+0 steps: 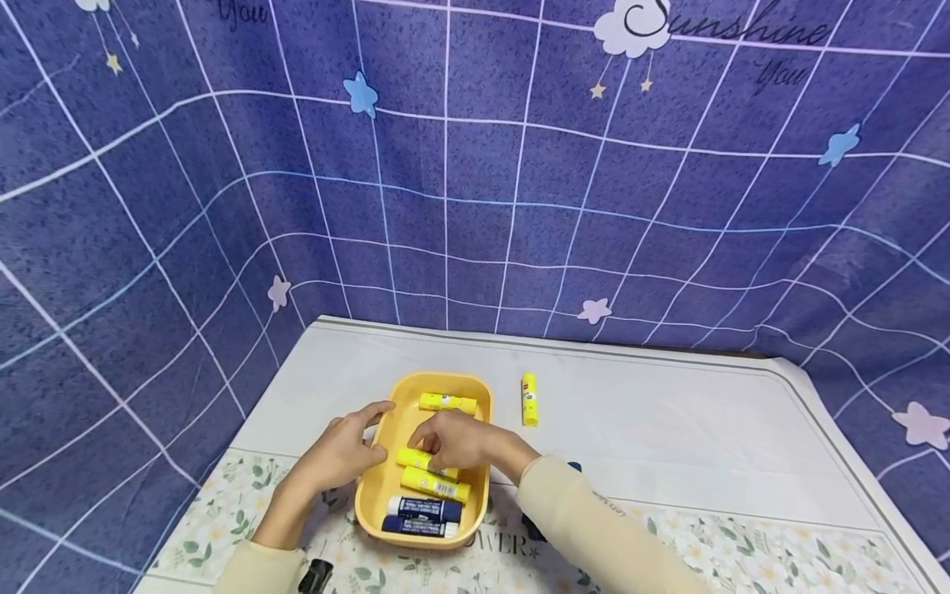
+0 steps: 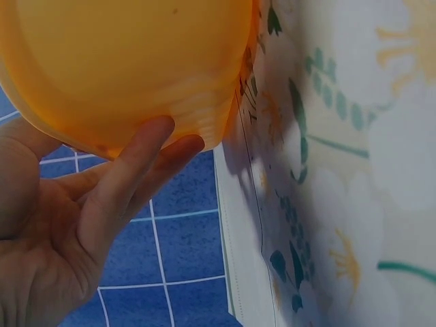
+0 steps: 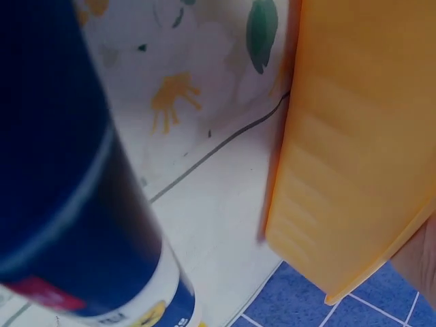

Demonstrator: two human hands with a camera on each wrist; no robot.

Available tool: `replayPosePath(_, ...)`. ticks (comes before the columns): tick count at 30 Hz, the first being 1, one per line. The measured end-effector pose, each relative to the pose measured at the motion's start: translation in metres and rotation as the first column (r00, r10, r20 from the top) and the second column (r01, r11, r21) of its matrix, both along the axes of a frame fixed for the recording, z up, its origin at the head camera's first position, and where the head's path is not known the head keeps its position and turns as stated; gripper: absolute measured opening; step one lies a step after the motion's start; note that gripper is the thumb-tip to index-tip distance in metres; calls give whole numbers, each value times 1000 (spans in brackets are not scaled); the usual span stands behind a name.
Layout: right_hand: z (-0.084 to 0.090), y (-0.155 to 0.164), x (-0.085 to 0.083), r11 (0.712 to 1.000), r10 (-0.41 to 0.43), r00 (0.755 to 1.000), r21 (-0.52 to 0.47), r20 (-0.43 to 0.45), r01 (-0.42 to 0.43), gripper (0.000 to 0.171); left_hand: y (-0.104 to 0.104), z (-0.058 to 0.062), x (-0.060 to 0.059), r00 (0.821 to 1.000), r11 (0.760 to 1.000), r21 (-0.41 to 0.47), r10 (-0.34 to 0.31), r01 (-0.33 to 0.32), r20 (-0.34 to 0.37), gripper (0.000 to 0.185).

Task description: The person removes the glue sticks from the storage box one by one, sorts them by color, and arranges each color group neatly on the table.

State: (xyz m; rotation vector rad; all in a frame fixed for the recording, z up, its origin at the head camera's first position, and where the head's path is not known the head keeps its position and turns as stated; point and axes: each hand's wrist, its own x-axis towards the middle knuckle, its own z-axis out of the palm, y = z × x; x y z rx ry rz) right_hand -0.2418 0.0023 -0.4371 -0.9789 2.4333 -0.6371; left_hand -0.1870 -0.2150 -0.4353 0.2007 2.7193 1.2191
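On the worktop (image 1: pixel 668 429): orange tray (image 1: pixel 475 396). Left hand (image 1: pixel 337 454) fingers straight, steadying its rim; right hand (image 1: pixel 453 441) pinching yellow glue stick (image 1: pixel 410 459) inside. Best laid parallel beside its neighbours.

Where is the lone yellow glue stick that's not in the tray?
In the head view, the yellow glue stick lies on the white tablecloth, just right of the orange tray.

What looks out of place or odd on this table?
One yellow glue stick lies alone on the white cloth, right of the yellow tray, while the other sticks lie inside it. A dark blue object is half hidden behind the right sleeve. Nothing looks spilled or damaged.
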Motion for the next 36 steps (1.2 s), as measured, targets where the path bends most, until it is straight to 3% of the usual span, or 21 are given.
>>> replayPosePath(5, 0, 0, 0, 1000, 13, 1000, 8, -28, -13, 40, 1, 1, -1, 1000, 1000, -8, 2, -2, 0, 73)
replayPosePath(9, 0, 1, 0, 1000, -14, 1000, -23, 1, 14, 40, 1, 1, -1, 1000, 1000, -1, 1, -1, 5, 73)
replayPosePath(14, 1, 7, -2, 981, -84, 989, -164, 125, 104, 38, 2, 0, -1, 1000, 1000, -10, -10, 10, -3, 72)
replayPosePath(19, 5, 16, -3, 925, -99, 953, -325, 288, 194, 39, 2, 1, 0, 1000, 1000, -17, -15, 15, -12, 72)
replayPosePath(24, 13, 33, -5, 835, -72, 890, -460, 450, 300, 42, 0, 1, 0, 1000, 1000, -21, -8, 8, 1, 73)
replayPosePath(29, 23, 57, -11, 724, -107, 848, -543, 519, 424, 46, -1, 0, 0, 1000, 1000, 1, -9, 9, 6, 73)
replayPosePath(32, 30, 75, -15, 647, -159, 821, -570, 549, 507, 48, 0, 0, 0, 1000, 1000, 11, -9, 9, 5, 74)
replayPosePath(36, 37, 102, -22, 521, -234, 768, -590, 596, 617, 51, 1, 0, 0, 1000, 1000, 21, -15, 15, 6, 74)
